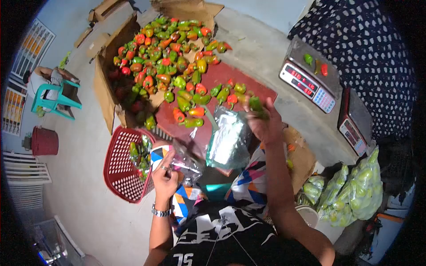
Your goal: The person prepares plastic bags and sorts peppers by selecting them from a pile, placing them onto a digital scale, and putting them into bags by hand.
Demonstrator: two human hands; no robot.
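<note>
A clear plastic bag [188,165] hangs from my left hand [165,174], whose fingers are pinched on it above my left knee. My right hand [265,122] is raised over the right edge of the red board [168,116], with its fingers around a green pepper [255,104]. Between my hands, a stack of clear plastic bags [227,139] lies at the board's near edge. Red, green and mixed-colour peppers [179,64] spill from a cardboard box [103,84] onto the board. Several loose ones lie just beyond the bag stack.
A red basket [116,166] with bagged peppers stands at left. Two digital scales [306,84] are at right, one bearing peppers. Full bags of green produce [355,195] sit at lower right. A person [55,76] is by a teal chair [55,101] at far left.
</note>
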